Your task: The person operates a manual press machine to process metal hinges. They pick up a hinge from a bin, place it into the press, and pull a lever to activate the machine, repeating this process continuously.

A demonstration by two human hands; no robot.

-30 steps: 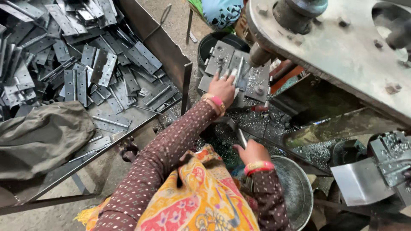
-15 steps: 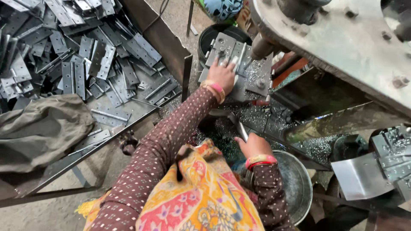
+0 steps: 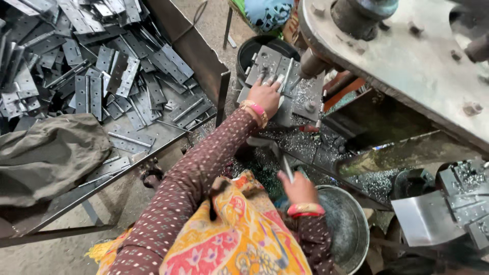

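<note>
My left hand (image 3: 266,95) reaches forward and rests on a stack of grey metal hinge plates (image 3: 277,71) piled over a black bucket (image 3: 254,48); its fingers press on the top plates. Closer to me, my right hand (image 3: 298,187) is closed around a thin metal tool or lever (image 3: 283,160) that points up and away, just above a round metal bowl (image 3: 351,229). Both wrists wear red and gold bangles. Metal shavings cover the machine bed (image 3: 300,145) between the two hands.
A large tray (image 3: 198,53) at left holds several loose hinge plates (image 3: 102,76) and a grey cloth (image 3: 48,155). A heavy press machine (image 3: 407,56) overhangs at upper right. More stacked plates (image 3: 466,196) lie at the right edge.
The view has shifted slightly. My left hand has stayed on the plate stack, and my right hand has kept its hold on the tool at about the same spot.
</note>
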